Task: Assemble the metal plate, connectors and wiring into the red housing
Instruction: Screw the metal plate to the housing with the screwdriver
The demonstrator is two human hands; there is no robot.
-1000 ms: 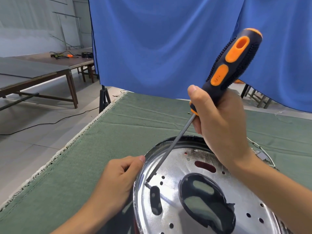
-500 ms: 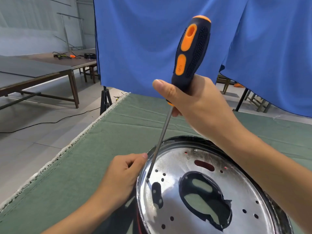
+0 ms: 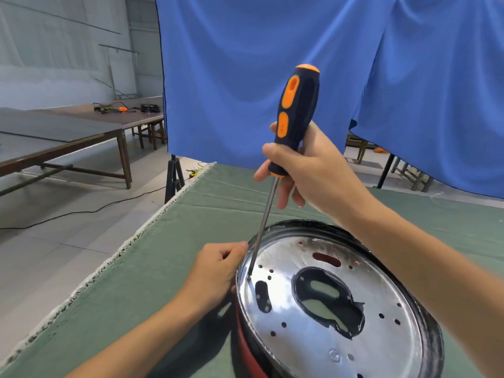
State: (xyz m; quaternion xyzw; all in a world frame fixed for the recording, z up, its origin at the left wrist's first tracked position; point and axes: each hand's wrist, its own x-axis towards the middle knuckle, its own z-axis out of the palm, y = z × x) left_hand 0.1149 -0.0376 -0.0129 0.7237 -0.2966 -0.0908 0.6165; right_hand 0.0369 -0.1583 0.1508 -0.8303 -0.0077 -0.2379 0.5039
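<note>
Near the left edge of the green-covered table, the metal plate sits seated in the red housing, left hand gripping its rim, right hand grasping the screwdriver on an edge screw; fastening appears unfinished, wiring unseen.

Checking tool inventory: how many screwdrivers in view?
1. The screwdriver is held upright in the right hand, its tip on the metal plate near the left rim, beside the left hand. Others may lie out of view.
</note>
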